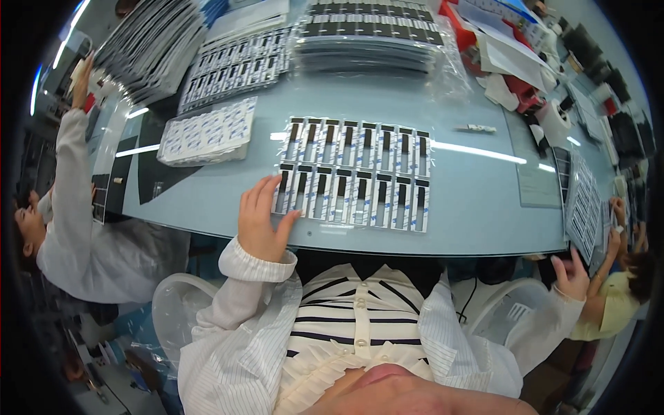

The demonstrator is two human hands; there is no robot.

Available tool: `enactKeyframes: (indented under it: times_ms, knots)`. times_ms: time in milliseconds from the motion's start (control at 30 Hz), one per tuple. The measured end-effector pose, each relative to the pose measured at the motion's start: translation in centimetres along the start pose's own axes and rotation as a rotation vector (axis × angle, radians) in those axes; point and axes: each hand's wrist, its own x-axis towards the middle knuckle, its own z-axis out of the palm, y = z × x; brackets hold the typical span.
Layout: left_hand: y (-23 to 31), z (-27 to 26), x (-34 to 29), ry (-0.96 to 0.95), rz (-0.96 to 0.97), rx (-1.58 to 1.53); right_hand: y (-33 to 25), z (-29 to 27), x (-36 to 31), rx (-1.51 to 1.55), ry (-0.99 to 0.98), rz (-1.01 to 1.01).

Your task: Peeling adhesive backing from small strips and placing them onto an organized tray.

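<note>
A clear plastic tray [354,173] lies flat on the table before me, with two rows of narrow white strips, each with a black block and blue-printed film. My left hand [263,220] rests at its lower left corner. The fingers are spread along the edge, with the thumb near the bottom rim, and they grip nothing. Far to the right, my right hand [571,275] is at the table's edge, just below a stack of similar filled trays [583,204]. Its fingers look apart, and I see nothing held in them.
White blue-printed sheets [207,131] are stacked to the left. Tall tray stacks [366,52] stand at the back, beside a red bin [477,41] with papers. A small pen-like item [476,128] and a white roll [553,121] lie at right. Co-workers sit on both sides.
</note>
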Motion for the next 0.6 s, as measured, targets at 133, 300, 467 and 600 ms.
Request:
enactKeyframes:
  times_ms: [133, 300, 467, 600]
  knots:
    - [0.7, 0.4, 0.5, 0.073, 0.007, -0.020, -15.1, 5.9, 1.7, 0.300, -0.228, -0.547]
    - [0.8, 0.7, 0.7, 0.124, -0.096, -0.145, -24.0, 17.8, 2.0, 0.332, -0.368, -0.904]
    - [-0.1, 0.8, 1.0, 0.114, -0.402, -0.864, -25.9, 19.5, 1.4, 0.322, -0.387, -0.860]
    - [-1.5, 1.0, 0.9, -0.106, -0.292, -0.682, -25.8, 18.4, 1.4, 0.428, -0.451, -0.675]
